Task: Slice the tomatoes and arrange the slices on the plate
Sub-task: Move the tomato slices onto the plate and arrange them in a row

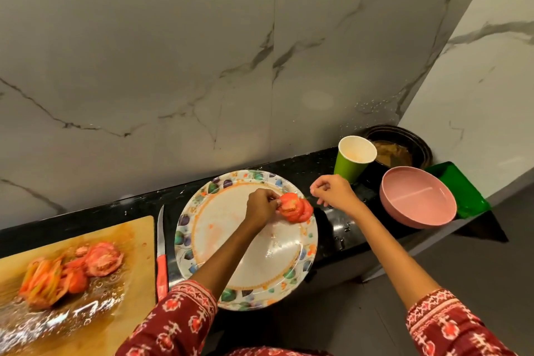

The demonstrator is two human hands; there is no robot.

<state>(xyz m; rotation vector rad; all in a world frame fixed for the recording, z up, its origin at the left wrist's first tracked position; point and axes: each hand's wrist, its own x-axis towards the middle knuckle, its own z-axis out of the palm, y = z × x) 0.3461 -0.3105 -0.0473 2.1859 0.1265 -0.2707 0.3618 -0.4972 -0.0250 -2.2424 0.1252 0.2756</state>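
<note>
A round white plate [260,257] with a leafy coloured rim sits on the black counter. Several tomato slices [299,208] overlap at its far right rim. My left hand [261,205] pinches the nearest of those slices with its fingertips. My right hand [332,192] hovers just right of the plate, fingers loosely curled, holding nothing. More tomato slices [72,269] lie in a wet pile on the wooden cutting board [135,243] at the left. A red-handled knife [161,251] lies between board and plate.
A green paper cup [352,160] stands behind my right hand. A pink bowl [417,201] sits to the right, with a green tray [465,193] beyond it and a dark dish [401,144] in the corner. A marble wall rises behind the counter.
</note>
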